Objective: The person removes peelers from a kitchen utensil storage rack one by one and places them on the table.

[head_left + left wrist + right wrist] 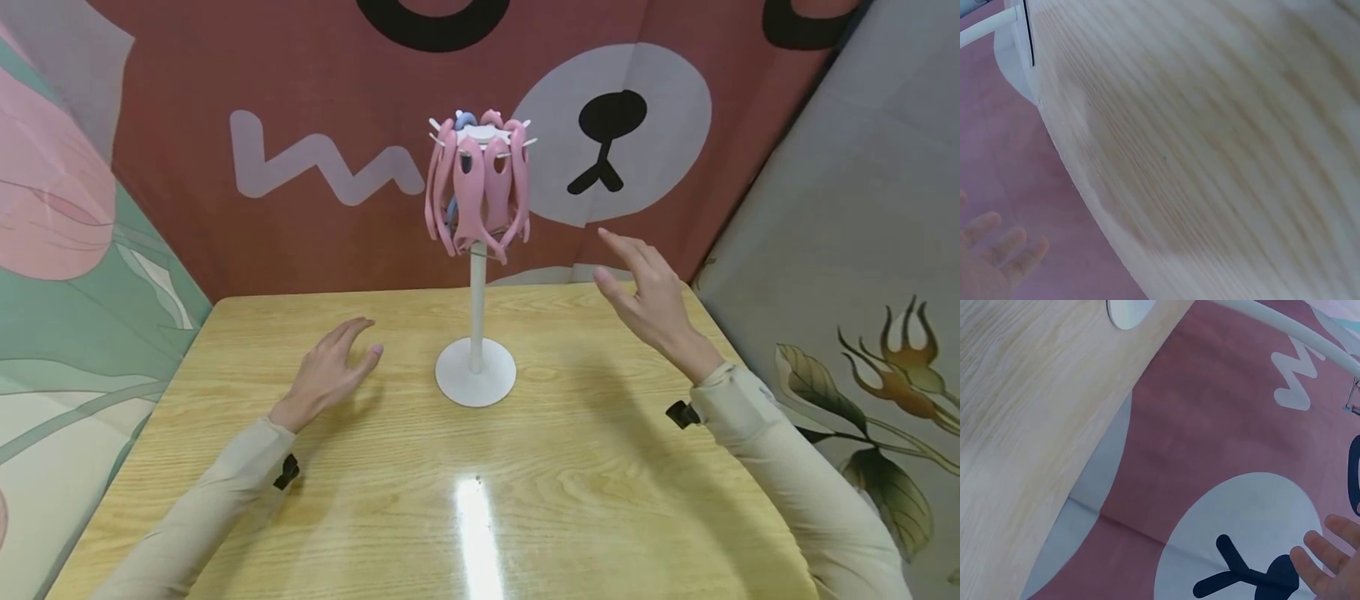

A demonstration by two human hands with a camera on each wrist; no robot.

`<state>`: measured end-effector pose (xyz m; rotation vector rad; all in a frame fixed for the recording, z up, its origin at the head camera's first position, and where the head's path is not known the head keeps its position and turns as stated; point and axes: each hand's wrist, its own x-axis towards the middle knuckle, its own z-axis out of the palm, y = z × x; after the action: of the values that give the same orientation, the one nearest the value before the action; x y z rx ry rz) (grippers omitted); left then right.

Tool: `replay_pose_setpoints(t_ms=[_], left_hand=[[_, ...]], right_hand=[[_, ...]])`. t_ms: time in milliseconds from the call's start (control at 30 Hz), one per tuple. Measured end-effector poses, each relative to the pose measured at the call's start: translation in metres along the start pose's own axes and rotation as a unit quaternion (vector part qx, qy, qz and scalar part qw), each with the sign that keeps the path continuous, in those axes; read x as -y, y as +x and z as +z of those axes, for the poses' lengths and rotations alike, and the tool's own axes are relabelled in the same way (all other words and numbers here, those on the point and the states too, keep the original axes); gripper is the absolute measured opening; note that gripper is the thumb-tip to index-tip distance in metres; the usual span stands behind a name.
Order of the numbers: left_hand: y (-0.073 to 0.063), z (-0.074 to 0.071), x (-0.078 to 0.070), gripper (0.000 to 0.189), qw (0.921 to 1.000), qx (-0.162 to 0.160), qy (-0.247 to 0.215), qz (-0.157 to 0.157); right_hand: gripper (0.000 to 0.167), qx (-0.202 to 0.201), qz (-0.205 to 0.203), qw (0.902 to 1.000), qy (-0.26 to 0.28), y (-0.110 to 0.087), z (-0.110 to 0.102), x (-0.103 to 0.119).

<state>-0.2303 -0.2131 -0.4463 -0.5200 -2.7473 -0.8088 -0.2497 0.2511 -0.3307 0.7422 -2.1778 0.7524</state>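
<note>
A white stand (477,308) with a round base rises from the table. Around its top, several long pink plastic pieces (471,192) with oval holes hang on short white pegs, and thin metal shows at their lower ends. Some blue pieces (465,121) hang among them, mostly hidden. To the left of the base my left hand (330,371) hovers over the wood, fingers extended and thumb spread, holding nothing. My right hand (648,292), raised to the right of the stand, also holds nothing. Its fingers (1322,559) show in the right wrist view, relaxed and apart.
The wooden table (390,500) reaches back to a red cloth (300,242) printed with a cartoon face. Patterned cloths hang at the left (67,350) and right (787,250) sides. A dark wrist device (682,414) sits at the right cuff.
</note>
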Motion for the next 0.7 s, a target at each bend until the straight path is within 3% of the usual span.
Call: replay_pose_setpoints(t_ms=[700], left_hand=[[0.004,0.005,-0.004,0.06,0.9994,-0.018,-0.008,0.027]], right_hand=[[0.062,-0.025,-0.032,0.9988,0.028,0.011,0.003,0.013]])
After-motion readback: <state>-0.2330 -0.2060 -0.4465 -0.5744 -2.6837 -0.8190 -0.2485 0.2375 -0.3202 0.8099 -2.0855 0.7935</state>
